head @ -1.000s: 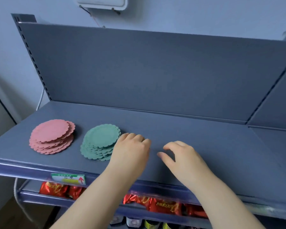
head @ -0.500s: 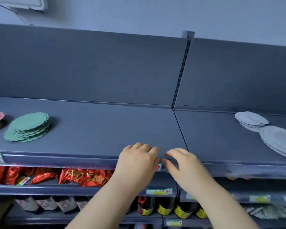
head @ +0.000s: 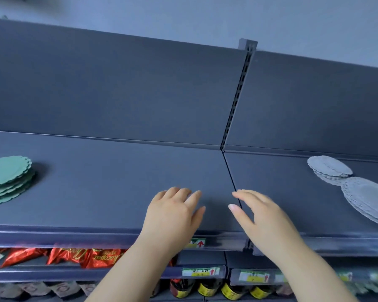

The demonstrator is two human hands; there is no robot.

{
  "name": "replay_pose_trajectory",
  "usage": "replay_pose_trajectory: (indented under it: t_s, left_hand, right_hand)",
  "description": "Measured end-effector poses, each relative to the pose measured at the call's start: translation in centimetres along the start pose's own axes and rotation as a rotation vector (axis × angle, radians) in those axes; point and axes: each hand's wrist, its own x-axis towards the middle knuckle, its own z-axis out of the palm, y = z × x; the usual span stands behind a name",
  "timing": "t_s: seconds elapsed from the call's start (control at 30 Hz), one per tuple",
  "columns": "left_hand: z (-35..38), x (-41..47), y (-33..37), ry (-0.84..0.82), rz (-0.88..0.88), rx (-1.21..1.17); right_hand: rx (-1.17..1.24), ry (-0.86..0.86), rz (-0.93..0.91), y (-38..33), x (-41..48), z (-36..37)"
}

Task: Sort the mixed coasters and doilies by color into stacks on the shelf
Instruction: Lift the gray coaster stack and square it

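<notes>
A stack of green scalloped coasters (head: 6,179) lies at the far left of the grey shelf (head: 109,184). On the right shelf section a small stack of grey doilies (head: 328,168) sits near the back, with a larger pile of grey doilies (head: 369,199) just in front of it, running off the right edge. My left hand (head: 172,212) hovers palm down over the middle of the shelf, fingers relaxed and empty. My right hand (head: 262,216) is beside it over the seam between the two sections, fingers loosely spread, holding nothing.
The shelf's raised front lip (head: 96,236) carries a price tag (head: 196,244). Red snack packets (head: 83,257) fill the shelf below on the left. Dark bottles with yellow labels (head: 207,288) stand lower still. A slotted upright (head: 238,94) divides the back panels.
My view has swung right: the pink stack left the frame and the grey doilies came in. Both hands have moved right and further onto the shelf, still empty.
</notes>
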Motion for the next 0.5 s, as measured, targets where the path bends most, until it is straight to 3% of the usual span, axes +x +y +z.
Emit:
replay_pose_trajectory:
  t_s: [0.23, 0.5]
  left_hand:
    - [1.3, 3.8, 2.4, -0.059, 0.074, 0.012]
    - [4.2, 9.3, 9.9, -0.066, 0.145, 0.004]
  right_hand:
    - [0.055, 0.053, 0.111, 3.9, 0.3, -1.1]
    - [0.059, 0.104, 0.158, 12.6, 1.6, -4.5]
